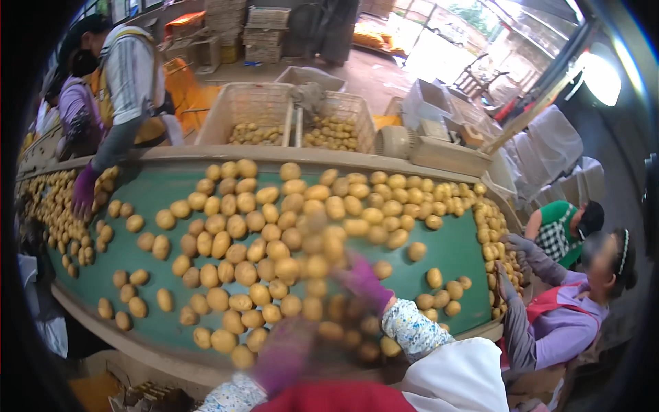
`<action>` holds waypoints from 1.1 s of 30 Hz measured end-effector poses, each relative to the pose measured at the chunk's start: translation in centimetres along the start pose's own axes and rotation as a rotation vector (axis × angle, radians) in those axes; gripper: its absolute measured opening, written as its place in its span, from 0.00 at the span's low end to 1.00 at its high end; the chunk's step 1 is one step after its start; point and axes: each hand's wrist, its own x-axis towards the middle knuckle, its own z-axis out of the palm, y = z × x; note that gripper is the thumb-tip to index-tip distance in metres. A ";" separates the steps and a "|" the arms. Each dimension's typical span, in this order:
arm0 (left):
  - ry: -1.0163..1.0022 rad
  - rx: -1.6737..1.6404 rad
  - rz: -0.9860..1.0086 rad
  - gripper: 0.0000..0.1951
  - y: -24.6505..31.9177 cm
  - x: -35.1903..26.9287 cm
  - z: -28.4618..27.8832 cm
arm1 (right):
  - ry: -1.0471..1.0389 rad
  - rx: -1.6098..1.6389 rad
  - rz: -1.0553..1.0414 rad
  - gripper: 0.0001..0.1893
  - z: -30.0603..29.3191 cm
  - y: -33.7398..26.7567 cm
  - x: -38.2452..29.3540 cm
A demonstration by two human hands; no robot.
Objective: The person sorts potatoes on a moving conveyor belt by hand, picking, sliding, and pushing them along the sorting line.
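Observation:
Many potatoes (246,273) lie spread over a green conveyor belt (443,247) in front of me. My right hand (366,283), in a purple glove, reaches over the middle of the belt with its fingers extended among the potatoes. Just beyond its fingertips, a few potatoes (333,244) are blurred by motion. Nearer to me, my left hand (288,350), also in a purple glove, is over the belt's near edge beside potatoes. It is strongly blurred, so its fingers and anything in them cannot be made out. Between my hands lie darker, blurred potatoes (355,314).
Across the belt, a worker's purple-gloved hand (85,193) reaches into potatoes at left. Another worker's gloved hands (507,280) touch potatoes piled at the right end. Plastic crates (219,121) holding potatoes stand behind the far rail (309,153), near a motor (395,141). A lamp (601,77) hangs upper right.

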 end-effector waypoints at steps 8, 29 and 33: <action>0.105 0.543 -0.681 0.24 -13.8 -5.8 -10.4 | -0.561 0.461 -0.059 0.39 6.5 -6.6 -0.6; 0.006 0.155 0.014 0.14 1.0 3.3 -1.3 | -0.043 -0.486 -0.408 0.26 2.1 -4.1 3.6; 0.167 0.232 -0.110 0.16 -3.4 0.5 -4.3 | 0.532 -0.739 -0.738 0.25 0.0 -8.2 9.9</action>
